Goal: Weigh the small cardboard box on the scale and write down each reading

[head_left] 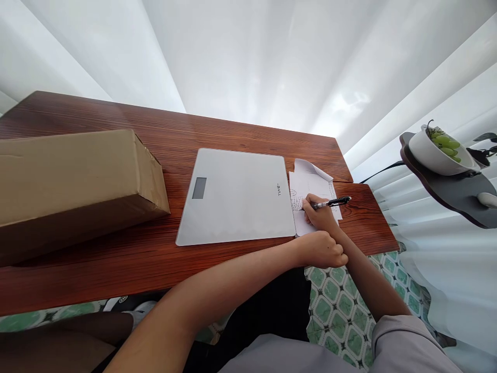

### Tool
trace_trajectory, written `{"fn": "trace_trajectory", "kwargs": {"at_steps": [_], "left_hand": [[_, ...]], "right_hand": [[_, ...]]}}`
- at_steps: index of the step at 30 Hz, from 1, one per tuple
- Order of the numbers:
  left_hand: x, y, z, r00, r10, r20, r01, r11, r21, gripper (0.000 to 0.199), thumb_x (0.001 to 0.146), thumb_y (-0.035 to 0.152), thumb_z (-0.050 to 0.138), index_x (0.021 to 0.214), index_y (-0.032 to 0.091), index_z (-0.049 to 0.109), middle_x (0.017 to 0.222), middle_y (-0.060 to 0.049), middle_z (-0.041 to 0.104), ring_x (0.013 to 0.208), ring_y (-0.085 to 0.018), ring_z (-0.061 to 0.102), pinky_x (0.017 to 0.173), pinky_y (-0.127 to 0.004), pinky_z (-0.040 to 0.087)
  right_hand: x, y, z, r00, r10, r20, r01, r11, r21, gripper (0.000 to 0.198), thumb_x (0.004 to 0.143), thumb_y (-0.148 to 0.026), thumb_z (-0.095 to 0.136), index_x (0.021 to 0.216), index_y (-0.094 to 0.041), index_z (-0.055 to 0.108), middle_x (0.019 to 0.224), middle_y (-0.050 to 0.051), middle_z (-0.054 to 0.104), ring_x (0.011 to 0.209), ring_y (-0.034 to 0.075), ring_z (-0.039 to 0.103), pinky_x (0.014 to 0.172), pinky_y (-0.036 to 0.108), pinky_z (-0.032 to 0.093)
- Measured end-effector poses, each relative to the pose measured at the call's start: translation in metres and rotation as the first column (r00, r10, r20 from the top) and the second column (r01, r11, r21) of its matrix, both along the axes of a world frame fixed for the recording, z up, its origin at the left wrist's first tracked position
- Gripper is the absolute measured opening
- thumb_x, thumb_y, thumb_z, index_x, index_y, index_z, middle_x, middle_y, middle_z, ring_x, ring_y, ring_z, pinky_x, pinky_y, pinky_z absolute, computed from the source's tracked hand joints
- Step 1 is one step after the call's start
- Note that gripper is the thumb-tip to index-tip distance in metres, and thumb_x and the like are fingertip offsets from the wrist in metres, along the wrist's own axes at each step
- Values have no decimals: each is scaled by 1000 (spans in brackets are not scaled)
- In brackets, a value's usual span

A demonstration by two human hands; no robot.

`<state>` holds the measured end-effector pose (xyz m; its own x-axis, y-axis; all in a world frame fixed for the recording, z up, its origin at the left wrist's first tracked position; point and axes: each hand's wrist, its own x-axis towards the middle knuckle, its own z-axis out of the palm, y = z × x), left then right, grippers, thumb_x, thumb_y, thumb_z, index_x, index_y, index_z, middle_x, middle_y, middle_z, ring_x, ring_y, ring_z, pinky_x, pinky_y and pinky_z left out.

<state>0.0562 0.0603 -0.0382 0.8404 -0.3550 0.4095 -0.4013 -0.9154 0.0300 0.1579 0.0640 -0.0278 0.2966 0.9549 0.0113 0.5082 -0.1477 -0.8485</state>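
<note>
My right hand (319, 211) grips a black-and-clear pen (334, 202), its tip down on a sheet of paper (306, 181) covered partly with handwriting. The sheets lie near the table's right end, and the top one curls at its far edge. My left hand (324, 249) is closed in a fist at the table's front edge, beside my right wrist; whether anything is inside it is hidden. Just left of the paper lies a flat white scale (240, 199) with a small grey display (199, 188).
A long cardboard box (70, 176) takes up the left of the reddish wooden table (233, 137). On the right, a dark shelf (430, 181) carries a white bowl (435, 150) of green grapes (446, 142). White curtains (248, 62) hang behind. The floor has green patterned tiles (337, 305).
</note>
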Motion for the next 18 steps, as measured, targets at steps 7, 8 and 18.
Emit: {"fn": "trace_trajectory", "kwargs": {"at_steps": [7,8,18], "left_hand": [[0,0,0,1000,0,-10,0,1000,4,20,91,5,50,76,17,57,68,-2,61,56,-15,58,46,-31,18],[0,1,0,1000,-3,-14,3,1000,3,20,91,5,50,76,17,57,68,-3,61,55,-15,58,46,-31,18],[-1,1,2,1000,14,-24,-14,1000,-13,22,91,3,45,79,15,59,68,-4,61,58,-17,61,46,-31,20]], "right_hand": [[-2,1,1,998,-10,-56,10,1000,0,34,89,-32,60,62,-24,41,42,-7,50,37,11,44,41,25,39],[-1,1,0,997,-17,-77,17,1000,6,33,88,-33,60,62,-24,42,42,-6,51,36,11,44,40,25,39],[31,5,10,891,-310,-331,411,859,304,35,93,-50,49,70,-25,37,41,-12,27,31,8,27,33,21,24]]}}
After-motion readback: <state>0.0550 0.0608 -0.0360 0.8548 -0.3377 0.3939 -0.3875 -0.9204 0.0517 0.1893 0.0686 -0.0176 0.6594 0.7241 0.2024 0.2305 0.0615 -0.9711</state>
